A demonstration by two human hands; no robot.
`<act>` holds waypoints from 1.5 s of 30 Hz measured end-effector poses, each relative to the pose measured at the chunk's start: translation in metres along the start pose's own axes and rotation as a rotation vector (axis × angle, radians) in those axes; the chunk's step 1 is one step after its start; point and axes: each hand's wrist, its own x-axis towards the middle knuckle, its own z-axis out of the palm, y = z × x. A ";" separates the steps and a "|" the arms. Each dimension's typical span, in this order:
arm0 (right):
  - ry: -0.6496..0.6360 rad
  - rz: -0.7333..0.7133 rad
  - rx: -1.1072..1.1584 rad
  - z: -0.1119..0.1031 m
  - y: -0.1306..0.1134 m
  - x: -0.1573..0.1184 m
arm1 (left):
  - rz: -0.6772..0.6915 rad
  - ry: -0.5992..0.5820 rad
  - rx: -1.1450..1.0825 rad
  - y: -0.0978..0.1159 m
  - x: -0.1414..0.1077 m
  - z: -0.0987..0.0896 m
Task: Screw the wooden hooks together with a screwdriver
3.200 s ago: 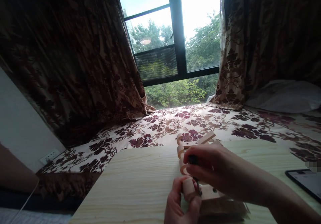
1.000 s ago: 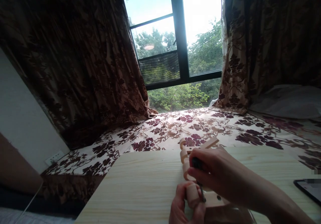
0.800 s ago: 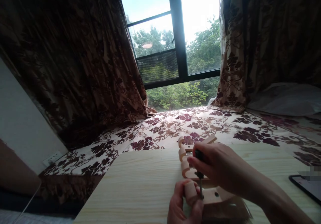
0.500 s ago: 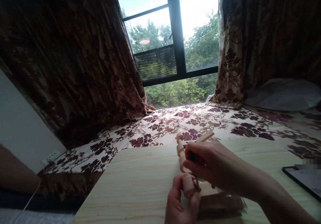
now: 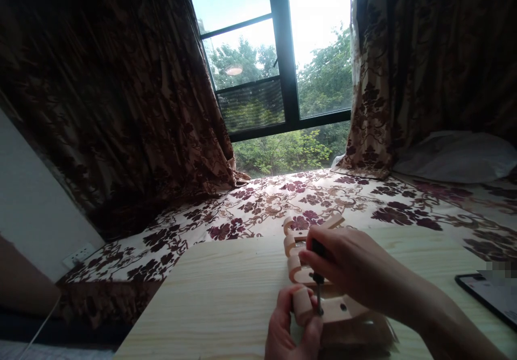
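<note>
My right hand [image 5: 337,255] is closed round the dark handle of a screwdriver [image 5: 318,277]. The shaft points down, its tip at a dark screw spot on the nearest pale wooden piece [image 5: 343,309]. At that piece's rounded left end [image 5: 302,303], my left hand [image 5: 288,322] pinches with thumb and fingers. Beyond it, several similar curved wooden pieces [image 5: 294,267] form a row running away from me, partly hidden by my right hand. A second dark spot shows on the near piece, right of the tip.
A pale wooden board [image 5: 210,295] lies under the work. At its right edge is a dark-framed phone or tablet [image 5: 488,295]. Behind is a flower-patterned cloth [image 5: 262,204], with curtains [image 5: 161,107], a window and a white pillow-like bundle [image 5: 460,155].
My right hand has shifted slightly right and its grip has turned, so the screwdriver stands more upright and more of its shaft shows. My left hand has barely moved.
</note>
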 end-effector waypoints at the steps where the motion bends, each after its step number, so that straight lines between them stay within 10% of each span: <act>1: 0.002 0.002 0.003 -0.001 -0.001 0.000 | -0.006 0.000 0.009 0.001 0.000 0.000; 37: 0.039 -0.104 0.003 -0.002 -0.030 -0.008 | -0.036 -0.087 0.050 0.028 0.018 0.004; 41: 0.112 -0.011 0.071 -0.010 -0.023 -0.038 | -0.048 -0.123 0.054 0.030 0.022 0.001; 45: 0.309 0.248 -0.028 -0.007 0.053 -0.118 | -0.047 -0.142 0.099 0.028 0.027 -0.003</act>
